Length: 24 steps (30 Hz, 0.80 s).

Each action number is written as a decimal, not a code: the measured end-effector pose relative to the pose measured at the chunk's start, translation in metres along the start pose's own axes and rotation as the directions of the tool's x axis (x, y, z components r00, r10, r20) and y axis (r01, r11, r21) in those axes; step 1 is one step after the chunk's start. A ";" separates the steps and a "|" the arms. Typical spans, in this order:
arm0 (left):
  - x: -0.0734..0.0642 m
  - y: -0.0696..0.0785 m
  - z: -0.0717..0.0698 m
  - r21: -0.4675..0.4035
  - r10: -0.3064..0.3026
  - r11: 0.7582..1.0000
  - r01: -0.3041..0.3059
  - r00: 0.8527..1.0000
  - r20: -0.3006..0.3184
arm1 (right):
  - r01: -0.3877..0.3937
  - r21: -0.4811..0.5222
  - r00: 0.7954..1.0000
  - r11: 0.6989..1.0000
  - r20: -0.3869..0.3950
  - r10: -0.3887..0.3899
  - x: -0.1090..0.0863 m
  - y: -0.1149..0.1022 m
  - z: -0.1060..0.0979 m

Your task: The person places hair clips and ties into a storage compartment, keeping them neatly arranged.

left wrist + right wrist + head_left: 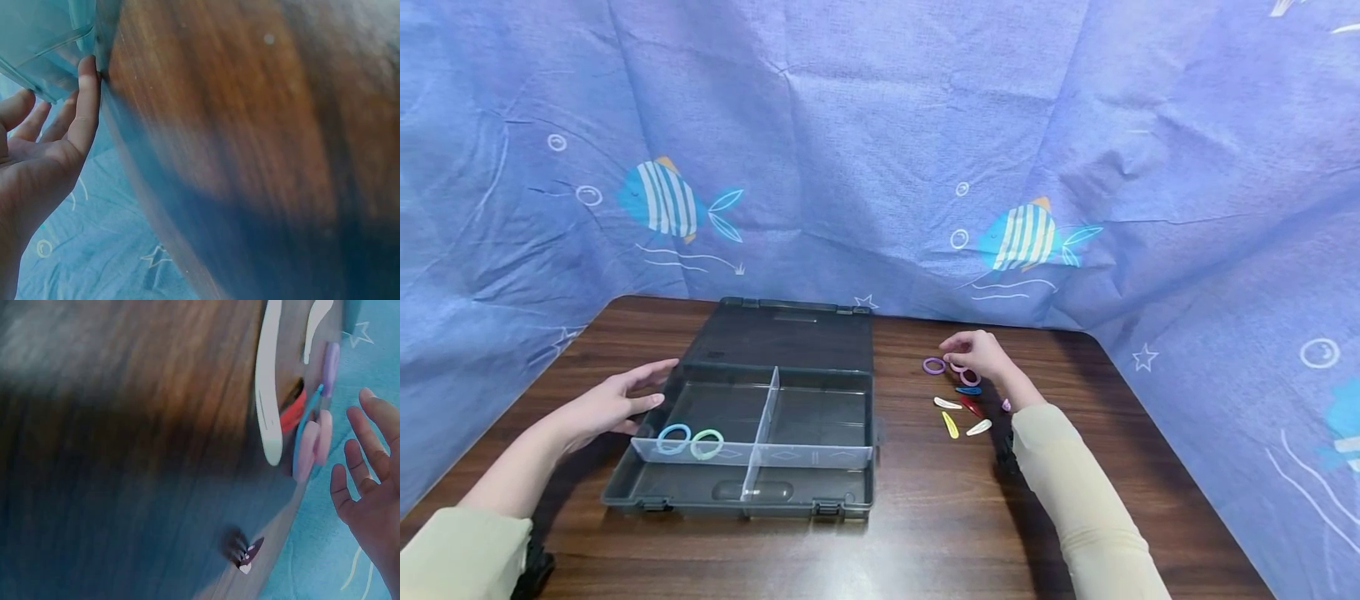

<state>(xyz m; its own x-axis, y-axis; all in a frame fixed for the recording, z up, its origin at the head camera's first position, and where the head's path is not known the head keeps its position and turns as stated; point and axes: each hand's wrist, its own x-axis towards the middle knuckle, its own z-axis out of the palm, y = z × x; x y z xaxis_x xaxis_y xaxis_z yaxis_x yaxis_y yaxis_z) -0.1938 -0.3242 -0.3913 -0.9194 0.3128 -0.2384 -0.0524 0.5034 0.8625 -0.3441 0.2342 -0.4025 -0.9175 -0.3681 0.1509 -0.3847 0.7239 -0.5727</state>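
Note:
On the left, my left hand (606, 404) touches the side of a grey see-through divided box (820, 412), its fingers loosely extended. A blue hair tie (661, 442) and a green hair tie (694, 444) lie in the box's back left compartment by the divider. My right hand (981, 354) hovers over two pink hair ties (306, 450), fingers relaxed and slightly bent. Between its fingers and the ties a gap shows in the right wrist view. Just left of that hand lies a purple hair tie (926, 366).
Nearer me are a blue clip (968, 390), a red clip (971, 406), a yellow clip (951, 425), and white clips (947, 403). A small pink-purple clip (1006, 405) sits by the right sleeve. The box lid (790, 340) lies folded back. Behind the table hangs a blue fish-print cloth (880, 167).

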 end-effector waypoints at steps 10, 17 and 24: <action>0.000 -0.001 -0.001 -0.019 0.001 1.000 -0.001 1.000 0.006 | -0.019 -0.062 0.997 0.998 0.070 0.023 0.008 0.005 0.013; -0.002 -0.001 -0.001 -0.019 -0.006 1.000 0.006 1.000 -0.003 | 0.004 -0.092 0.998 0.996 0.069 0.002 0.013 0.004 0.016; 0.000 -0.001 -0.001 -0.017 -0.002 1.000 0.002 1.000 0.002 | 0.009 -0.091 0.996 0.996 0.090 -0.001 0.014 0.005 0.019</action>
<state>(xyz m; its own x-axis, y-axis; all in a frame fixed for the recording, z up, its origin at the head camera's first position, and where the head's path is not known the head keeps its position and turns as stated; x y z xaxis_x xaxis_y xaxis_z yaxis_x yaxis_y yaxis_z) -0.1944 -0.3257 -0.3915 -0.9184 0.3138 -0.2410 -0.0608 0.4899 0.8697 -0.3572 0.2209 -0.4186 -0.9042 -0.4198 0.0780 -0.4005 0.7705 -0.4958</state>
